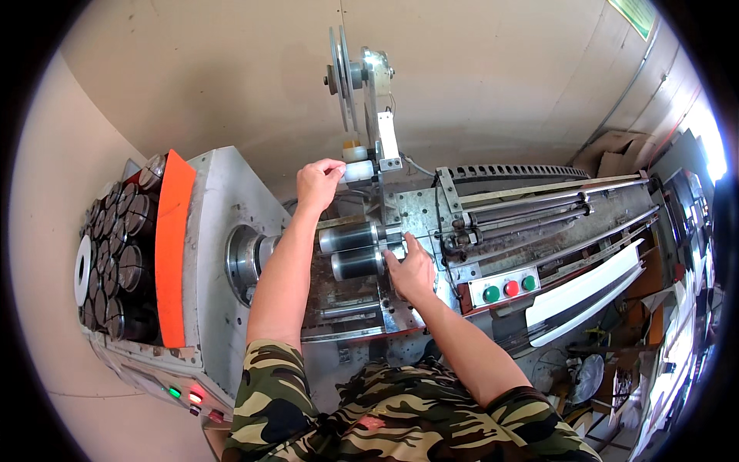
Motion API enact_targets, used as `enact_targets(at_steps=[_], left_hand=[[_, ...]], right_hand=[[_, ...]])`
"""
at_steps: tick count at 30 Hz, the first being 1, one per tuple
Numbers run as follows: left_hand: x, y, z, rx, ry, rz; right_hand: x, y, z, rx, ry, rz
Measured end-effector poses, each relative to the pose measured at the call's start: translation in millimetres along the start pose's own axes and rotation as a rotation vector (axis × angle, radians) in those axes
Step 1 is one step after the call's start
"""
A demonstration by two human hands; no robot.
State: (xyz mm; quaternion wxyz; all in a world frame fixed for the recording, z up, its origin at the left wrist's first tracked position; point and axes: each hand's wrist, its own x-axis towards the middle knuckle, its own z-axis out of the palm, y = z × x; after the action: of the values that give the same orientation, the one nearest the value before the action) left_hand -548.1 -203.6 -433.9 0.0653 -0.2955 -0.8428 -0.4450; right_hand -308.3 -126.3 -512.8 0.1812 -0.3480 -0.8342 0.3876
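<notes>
A grey metal winding machine [219, 231] stands before me. My left hand [318, 182] is raised at its upper part, fingertips pinched next to a small white roller [356, 171] below a tall bracket with a metal pulley wheel [342, 75]. My right hand [411, 271] rests lower, fingers touching the right end of the lower of two dark metal cylinders [357, 263]; the upper cylinder [348, 236] lies just above. Whether the left fingers hold a thread is too small to tell.
Several dark bobbins [115, 246] are stacked at the machine's left end beside an orange panel [171, 246]. Green and red push buttons [509, 289] sit on a plate right of my right hand. Long guide rails [554, 208] run rightward. Cluttered floor [608, 369] lies at lower right.
</notes>
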Motion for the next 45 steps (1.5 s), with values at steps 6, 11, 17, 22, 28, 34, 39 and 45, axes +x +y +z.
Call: enact_targets(at_steps=[6,11,17,22,28,34,39,45], left_hand=[[0.0,2.7,5.4,-0.011,-0.004,0.005],[-0.1,8.5,10.4,-0.020,-0.014,0.003],[1.1,12.2,17.2,-0.011,-0.024,-0.003],[0.2,17.0,23.3,-0.023,-0.023,-0.018],[0.2,25.0,29.6,0.004,-0.042,-0.041],[0.8,24.5,38.4,0.007,-0.017,-0.014],[1.8,31.0,44.0,-0.008,-0.048,-0.042],[0.5,34.0,49.0,0.006,-0.044,-0.039]], right_hand=[[3.5,-2.5,-16.4,0.021,-0.091,0.038],[6.6,8.6,-14.4,0.024,-0.047,0.022],[9.7,19.5,-14.2,0.038,0.006,-0.010],[11.3,20.9,-22.0,0.029,-0.020,0.005],[14.4,29.9,-27.0,0.028,0.017,-0.031],[18.2,33.3,-34.0,0.030,-0.017,0.008],[22.7,44.1,-36.2,0.027,-0.005,0.007],[25.0,43.0,-42.8,0.001,-0.038,0.063]])
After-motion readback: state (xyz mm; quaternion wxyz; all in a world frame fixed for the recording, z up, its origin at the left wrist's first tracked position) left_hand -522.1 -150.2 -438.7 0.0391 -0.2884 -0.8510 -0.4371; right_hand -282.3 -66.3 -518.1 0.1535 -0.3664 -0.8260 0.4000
